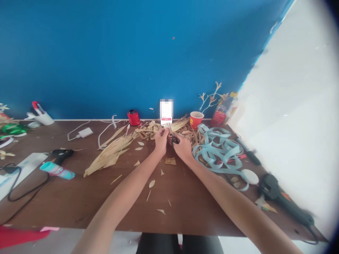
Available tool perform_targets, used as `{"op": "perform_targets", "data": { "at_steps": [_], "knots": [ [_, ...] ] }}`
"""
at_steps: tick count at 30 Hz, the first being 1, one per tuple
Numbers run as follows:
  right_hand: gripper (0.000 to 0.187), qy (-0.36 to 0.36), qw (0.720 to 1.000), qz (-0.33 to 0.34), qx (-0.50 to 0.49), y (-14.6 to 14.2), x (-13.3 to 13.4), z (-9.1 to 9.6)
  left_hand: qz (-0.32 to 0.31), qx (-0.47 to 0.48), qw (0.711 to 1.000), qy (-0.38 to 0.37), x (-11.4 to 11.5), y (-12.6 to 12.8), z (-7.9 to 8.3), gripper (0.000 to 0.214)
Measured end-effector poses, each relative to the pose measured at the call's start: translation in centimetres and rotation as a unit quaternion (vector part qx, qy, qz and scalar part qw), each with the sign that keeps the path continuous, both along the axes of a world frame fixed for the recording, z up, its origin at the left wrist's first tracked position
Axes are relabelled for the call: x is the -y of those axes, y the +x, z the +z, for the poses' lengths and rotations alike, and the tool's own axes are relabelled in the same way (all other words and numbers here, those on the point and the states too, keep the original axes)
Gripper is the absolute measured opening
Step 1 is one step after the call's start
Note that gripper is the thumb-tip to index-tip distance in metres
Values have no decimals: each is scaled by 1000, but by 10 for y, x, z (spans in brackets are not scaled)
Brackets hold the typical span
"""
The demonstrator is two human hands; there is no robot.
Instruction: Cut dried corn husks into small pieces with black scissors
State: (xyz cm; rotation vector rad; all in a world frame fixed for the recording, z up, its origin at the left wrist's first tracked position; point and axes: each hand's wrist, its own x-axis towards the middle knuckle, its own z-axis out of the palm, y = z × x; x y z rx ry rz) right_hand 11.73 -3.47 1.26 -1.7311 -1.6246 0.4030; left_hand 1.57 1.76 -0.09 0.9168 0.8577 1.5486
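My right hand point(182, 144) is closed around the dark handles of a pair of scissors point(170, 129), whose blades point up and to the left. Beside it, my left hand point(161, 139) pinches a small pale piece of dried corn husk point(166, 126) close to the blades. I cannot tell whether the blades touch the piece. Just beyond my hands lies a heap of dry husk scraps point(150, 129). To the left, a bundle of long dried corn husks point(109, 154) lies on the brown table point(127, 201). Small petal-shaped cuttings point(152, 183) are scattered nearer me.
A phone point(166, 111) leans on the blue wall behind the hands. Right: a red paper cup point(196, 120), tangled light-blue ribbon point(219, 150) and a glue gun point(284, 199). Left: a red spool point(134, 118), a white charger point(84, 132) and a light-blue roll point(57, 170).
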Motion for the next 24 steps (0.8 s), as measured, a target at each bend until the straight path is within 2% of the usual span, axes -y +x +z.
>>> {"op": "perform_targets", "data": {
  "at_steps": [13, 24],
  "knots": [
    [24, 11, 1000, 7, 17, 1, -2, -4, 1, -15, 1000, 5, -1, -2, -3, 34],
    [29, -4, 999, 9, 50, 1, -2, -4, 7, 26, 999, 21, -3, -1, -4, 30]
  ]
}}
